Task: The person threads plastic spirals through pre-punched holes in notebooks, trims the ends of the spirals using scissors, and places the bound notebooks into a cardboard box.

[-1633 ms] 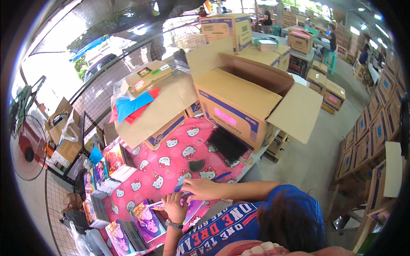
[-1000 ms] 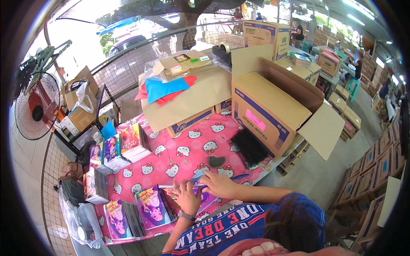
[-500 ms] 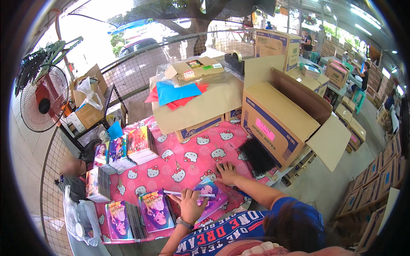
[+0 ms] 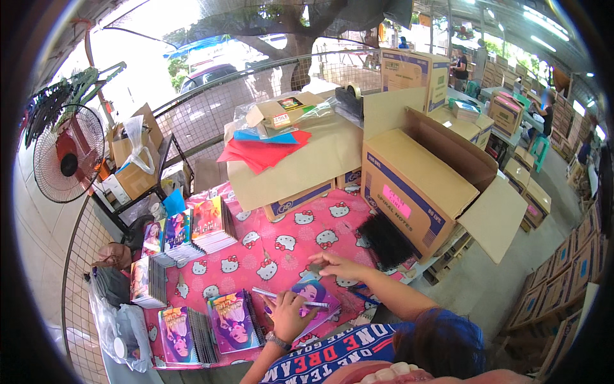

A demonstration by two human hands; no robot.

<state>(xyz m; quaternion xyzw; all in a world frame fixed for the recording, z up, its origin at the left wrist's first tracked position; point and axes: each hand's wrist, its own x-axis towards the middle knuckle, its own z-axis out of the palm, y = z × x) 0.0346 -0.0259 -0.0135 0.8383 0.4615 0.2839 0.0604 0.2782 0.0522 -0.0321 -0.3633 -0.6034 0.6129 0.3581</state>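
My left hand [image 4: 288, 317], with a watch at the wrist, grips a thin notebook [image 4: 314, 304] seen nearly edge-on. Under it, a purple notebook [image 4: 329, 298] with an illustrated cover lies on the pink cartoon-print tablecloth [image 4: 268, 246]. Above the table just beyond that notebook, my right hand [image 4: 334, 265] is open and empty, fingers stretched to the left. A bundle of black binding coils [image 4: 385, 242] lies to its right, against a carton. Left of my left hand stand two stacks of spiral notebooks [image 4: 235, 322] [image 4: 182, 333].
More notebook stacks [image 4: 211, 224] line the table's left side. An open carton [image 4: 409, 192] stands at the right. Red sheets [image 4: 268, 152] and a blue sheet [image 4: 263, 136] lie on a cardboard-covered box at the back. A fan [image 4: 69, 153] stands far left; a plastic bag [image 4: 131, 336] hangs near left.
My right hand has lifted off the tablecloth beside the black coils and moved left and nearer. The blue sheet has shifted back, showing more red. My left hand still grips the thin notebook.
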